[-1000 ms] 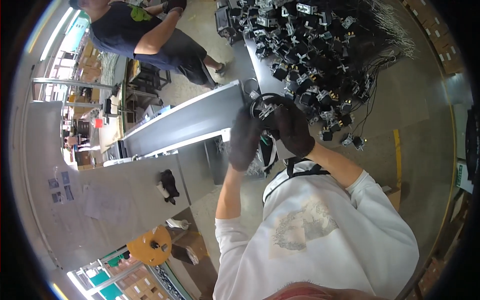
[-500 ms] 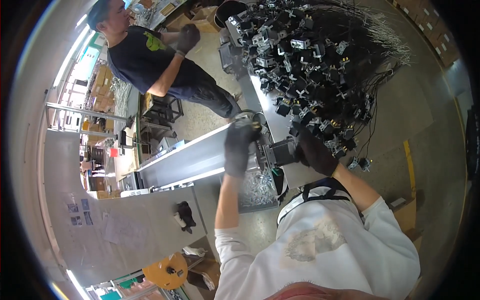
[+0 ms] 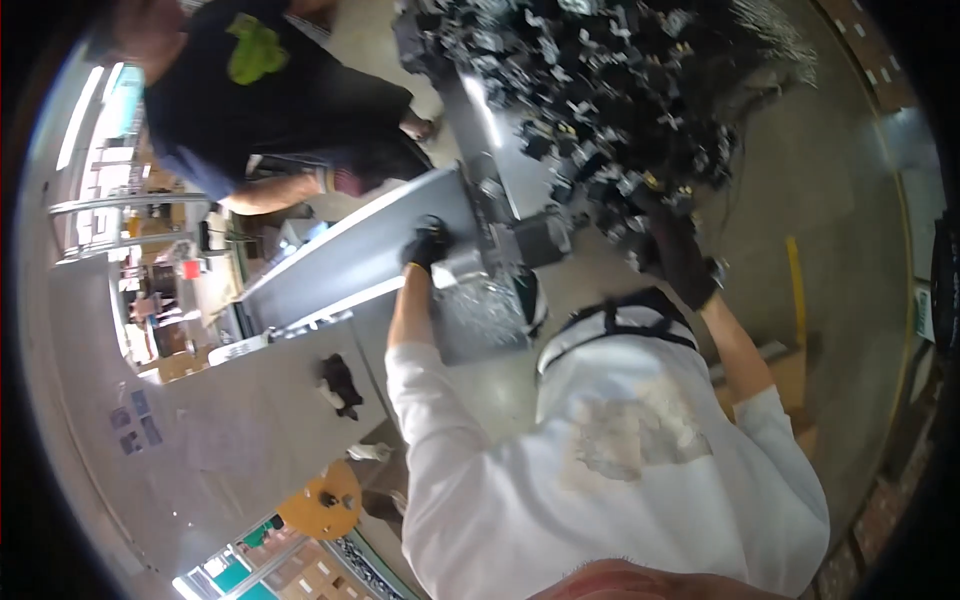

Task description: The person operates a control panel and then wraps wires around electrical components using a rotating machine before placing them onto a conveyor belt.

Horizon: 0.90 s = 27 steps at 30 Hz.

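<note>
Black-gloved right hand is apparently picking from heaped black-and-silver metal components; black-gloved left hand is hovering over the flat grey conveyor. Blur is concealing both grips; careful untangling is seemingly needed next.

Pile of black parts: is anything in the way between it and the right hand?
Nothing visible stands in the way. The gloved right hand is at the near edge of the pile, overlapping its closest parts in the head view. Blur hides whether the fingers touch or hold one.
</note>
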Each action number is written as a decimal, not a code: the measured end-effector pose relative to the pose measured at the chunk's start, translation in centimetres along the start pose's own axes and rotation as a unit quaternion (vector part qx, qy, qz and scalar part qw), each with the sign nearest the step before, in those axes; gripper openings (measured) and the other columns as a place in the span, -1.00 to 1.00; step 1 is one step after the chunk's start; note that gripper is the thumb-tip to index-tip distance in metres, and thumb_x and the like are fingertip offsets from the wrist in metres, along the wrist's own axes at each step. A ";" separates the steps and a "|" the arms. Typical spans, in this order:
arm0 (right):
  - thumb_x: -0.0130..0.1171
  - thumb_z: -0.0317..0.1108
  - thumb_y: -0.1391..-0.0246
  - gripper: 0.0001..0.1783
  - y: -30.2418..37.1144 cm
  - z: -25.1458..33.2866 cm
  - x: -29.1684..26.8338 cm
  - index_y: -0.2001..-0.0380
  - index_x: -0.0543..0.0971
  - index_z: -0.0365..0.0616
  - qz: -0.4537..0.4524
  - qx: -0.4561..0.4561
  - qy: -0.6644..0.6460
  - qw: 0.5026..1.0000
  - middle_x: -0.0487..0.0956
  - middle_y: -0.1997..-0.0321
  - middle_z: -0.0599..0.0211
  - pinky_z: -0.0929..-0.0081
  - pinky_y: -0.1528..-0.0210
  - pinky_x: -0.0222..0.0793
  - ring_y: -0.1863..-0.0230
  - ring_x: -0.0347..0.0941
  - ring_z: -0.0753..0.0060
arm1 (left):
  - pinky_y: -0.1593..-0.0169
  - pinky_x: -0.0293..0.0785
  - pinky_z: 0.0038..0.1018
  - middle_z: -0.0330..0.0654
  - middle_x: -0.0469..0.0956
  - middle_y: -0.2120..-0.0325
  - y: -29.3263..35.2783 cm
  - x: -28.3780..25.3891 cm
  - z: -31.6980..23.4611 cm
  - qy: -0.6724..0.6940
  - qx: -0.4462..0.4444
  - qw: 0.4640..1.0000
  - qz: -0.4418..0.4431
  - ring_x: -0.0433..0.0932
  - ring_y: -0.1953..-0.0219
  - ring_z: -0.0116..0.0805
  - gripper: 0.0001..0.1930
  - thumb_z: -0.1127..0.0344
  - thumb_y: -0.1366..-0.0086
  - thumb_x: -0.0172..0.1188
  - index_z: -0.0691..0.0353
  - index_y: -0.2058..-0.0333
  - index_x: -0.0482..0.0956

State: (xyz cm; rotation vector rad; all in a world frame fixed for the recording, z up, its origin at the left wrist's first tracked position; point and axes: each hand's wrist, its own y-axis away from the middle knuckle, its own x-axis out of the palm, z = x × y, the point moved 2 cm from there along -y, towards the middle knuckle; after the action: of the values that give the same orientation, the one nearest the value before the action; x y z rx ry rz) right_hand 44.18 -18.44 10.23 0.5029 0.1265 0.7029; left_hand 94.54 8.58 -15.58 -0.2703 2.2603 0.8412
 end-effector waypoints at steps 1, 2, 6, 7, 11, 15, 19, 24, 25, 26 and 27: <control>-0.18 -0.01 -0.48 -0.48 0.3 -0.2 -0.7 -0.36 0.37 0.07 -0.035 0.024 0.001 0.999 0.42 0.60 0.56 0.63 0.59 0.17 0.65 0.22 0.74 | -0.07 0.50 -0.26 0.06 0.62 -0.03 -1.3 -0.6 -2.6 -0.123 -0.242 0.963 -0.001 0.57 -0.11 -0.14 -0.40 -0.13 -0.28 0.18 0.31 -0.04 0.60; -0.19 0.01 -0.48 -0.47 -0.1 1.1 0.4 -0.36 0.37 0.08 0.034 -0.012 -0.007 0.999 0.41 0.61 0.56 0.63 0.60 0.16 0.66 0.20 0.75 | 0.21 0.55 -0.35 -0.18 0.68 0.34 4.7 -3.1 5.7 -0.062 -0.362 0.900 -0.236 0.60 0.35 -0.32 -0.34 -0.39 -0.09 0.36 0.22 0.29 0.72; -0.20 0.04 -0.48 -0.46 0.2 -0.8 -1.0 -0.35 0.39 0.05 0.000 -0.056 -0.025 0.998 0.41 0.63 0.55 0.65 0.61 0.13 0.67 0.20 0.75 | 0.14 0.58 -0.25 0.10 0.63 0.12 6.1 -1.2 -6.0 0.215 -0.351 0.796 -0.444 0.62 0.18 -0.12 -0.24 -0.04 -0.08 0.53 0.45 -0.06 0.50; -0.20 0.04 -0.48 -0.46 0.0 -0.8 -1.1 -0.35 0.39 0.05 0.008 -0.052 -0.021 0.998 0.41 0.63 0.55 0.65 0.61 0.13 0.67 0.20 0.75 | 0.15 0.58 -0.26 0.10 0.61 0.10 7.4 -1.3 -5.7 0.178 -0.331 0.797 -0.473 0.61 0.17 -0.15 -0.28 0.02 -0.11 0.52 0.45 -0.07 0.48; -0.05 -0.04 -0.45 -0.54 -2.4 -1.0 -2.8 -0.23 0.52 -0.02 0.005 -0.153 0.107 0.982 0.46 0.55 0.56 0.68 0.54 0.20 0.59 0.27 0.77 | 0.23 0.55 -0.36 -0.04 0.59 0.20 12.1 0.6 -7.0 0.351 -0.182 0.788 -0.472 0.57 0.21 -0.27 -0.45 0.21 -0.25 0.42 0.44 -0.08 0.47; 0.11 -0.18 -0.39 -0.64 -4.2 1.4 -6.6 -0.12 0.60 -0.09 -0.126 -0.173 0.149 0.965 0.54 0.36 0.50 0.69 0.41 0.32 0.45 0.34 0.76 | 0.30 0.49 -0.53 -0.18 0.58 0.25 16.2 1.7 -15.2 0.421 -0.062 0.820 -0.383 0.51 0.31 -0.50 -0.52 0.25 -0.29 0.39 0.38 -0.08 0.49; 0.15 -0.22 -0.35 -0.64 -6.6 3.4 -11.8 -0.13 0.59 -0.10 -0.232 -0.292 0.270 0.887 0.65 0.17 0.38 0.58 0.20 0.46 0.26 0.51 0.65 | 0.21 0.46 -0.57 -0.26 0.55 0.29 20.4 0.7 -25.9 0.394 0.007 0.849 -0.352 0.49 0.26 -0.55 -0.61 0.35 -0.34 0.33 0.36 -0.07 0.50; 0.24 -0.21 -0.27 -0.61 -7.6 7.8 -10.8 -0.12 0.58 -0.07 -0.295 -0.270 0.380 0.834 0.68 0.03 0.17 0.43 0.02 0.50 0.09 0.63 0.42 | 0.20 0.46 -0.52 -0.21 0.55 0.29 23.7 0.8 -33.8 0.199 0.135 0.921 -0.306 0.52 0.32 -0.50 -0.66 0.52 -0.26 0.33 0.30 -0.02 0.55; 0.27 -0.19 -0.24 -0.61 -8.3 7.8 -10.2 -0.09 0.59 -0.07 -0.270 -0.324 0.371 0.827 0.68 0.06 0.17 0.41 0.03 0.51 0.10 0.63 0.37 | 0.23 0.46 -0.51 -0.18 0.57 0.31 24.0 0.5 -36.0 0.192 0.177 0.911 -0.320 0.55 0.36 -0.47 -0.69 0.51 -0.22 0.36 0.28 0.05 0.59; 0.29 -0.17 -0.22 -0.60 -8.7 8.1 -9.2 -0.07 0.60 -0.06 -0.243 -0.377 0.361 0.818 0.68 0.08 0.16 0.38 0.03 0.51 0.11 0.64 0.33 | 0.23 0.46 -0.51 -0.18 0.57 0.31 24.3 0.4 -37.5 0.190 0.182 0.911 -0.319 0.55 0.36 -0.47 -0.69 0.51 -0.22 0.36 0.28 0.05 0.59; 0.29 -0.17 -0.22 -0.60 -8.6 8.4 -8.1 -0.07 0.60 -0.06 -0.248 -0.377 0.359 0.817 0.68 0.08 0.16 0.38 0.03 0.51 0.11 0.64 0.33 | 0.24 0.47 -0.49 -0.18 0.57 0.32 24.6 0.4 -38.8 0.200 0.175 0.917 -0.299 0.55 0.37 -0.47 -0.72 0.49 -0.22 0.36 0.28 0.07 0.61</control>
State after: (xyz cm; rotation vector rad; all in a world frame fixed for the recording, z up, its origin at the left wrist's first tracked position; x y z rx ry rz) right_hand 45.38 -32.66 12.97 -0.5803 0.6362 0.3407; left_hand 63.13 2.62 17.47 -0.9752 2.4221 0.0534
